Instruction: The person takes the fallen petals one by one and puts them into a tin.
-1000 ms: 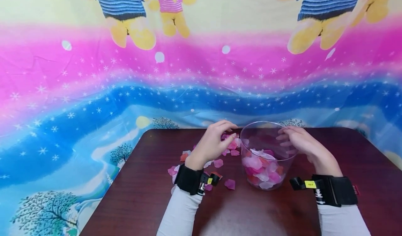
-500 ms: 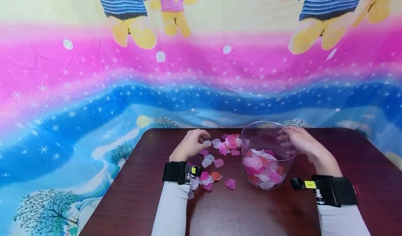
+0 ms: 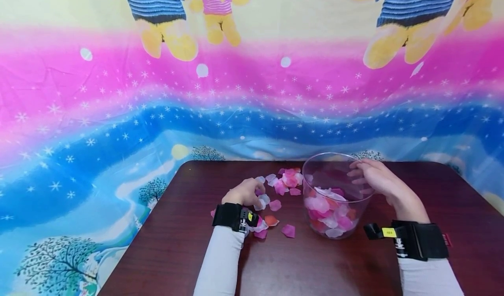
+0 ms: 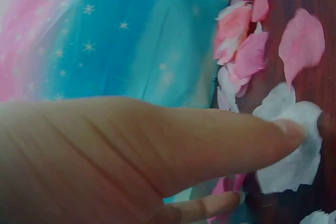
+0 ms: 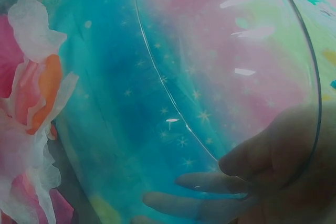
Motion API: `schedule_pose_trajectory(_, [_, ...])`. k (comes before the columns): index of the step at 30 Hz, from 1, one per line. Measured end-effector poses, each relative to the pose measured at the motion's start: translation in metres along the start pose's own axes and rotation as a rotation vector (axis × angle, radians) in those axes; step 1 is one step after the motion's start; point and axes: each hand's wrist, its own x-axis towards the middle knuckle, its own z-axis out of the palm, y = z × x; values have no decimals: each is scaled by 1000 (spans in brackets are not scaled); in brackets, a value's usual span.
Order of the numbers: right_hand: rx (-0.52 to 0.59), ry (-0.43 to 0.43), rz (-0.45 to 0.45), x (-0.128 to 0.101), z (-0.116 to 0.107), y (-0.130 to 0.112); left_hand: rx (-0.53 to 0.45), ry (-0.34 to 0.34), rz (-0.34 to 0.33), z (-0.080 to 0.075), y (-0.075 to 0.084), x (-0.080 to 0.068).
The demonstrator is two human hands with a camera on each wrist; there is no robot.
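Fingers of the left hand (image 3: 245, 192) curl onto loose petals (image 3: 275, 186); the right hand (image 3: 376, 178) cups the clear tub (image 3: 334, 173) wall.

A dark reddish-brown wooden desk (image 3: 177, 252) carries a clear round plastic tub (image 3: 334, 173) partly filled with petals. Loose pink, white and orange fabric petals (image 3: 284, 183) lie scattered on the desk just left of the tub.

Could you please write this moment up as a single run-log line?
left hand: fingers on loose petals | right hand: holds clear container at rim | container: upright on table, partly filled with petals
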Motion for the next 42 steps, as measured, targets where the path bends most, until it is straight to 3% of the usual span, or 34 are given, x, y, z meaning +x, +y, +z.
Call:
schedule_pose_trajectory(5, [-5,0,0,-1,2,0,1,10,-43,4,-1,-1])
schedule_pose_trajectory(20, [-5,0,-3,-4,3,2,-7,39,5,6,0,-2])
schedule_pose_trajectory(31, [-19,-10,-5,-4,1,1,-32,174,175,-21,2,-11])
schedule_pose_trajectory(37, [-23,1,-5,-2,1,-2,-46,285,276,-38,18,-20])
schedule_pose_trajectory(42, [-20,2,-11,-2,-1,-2,-56,421,408,-46,43,-28])
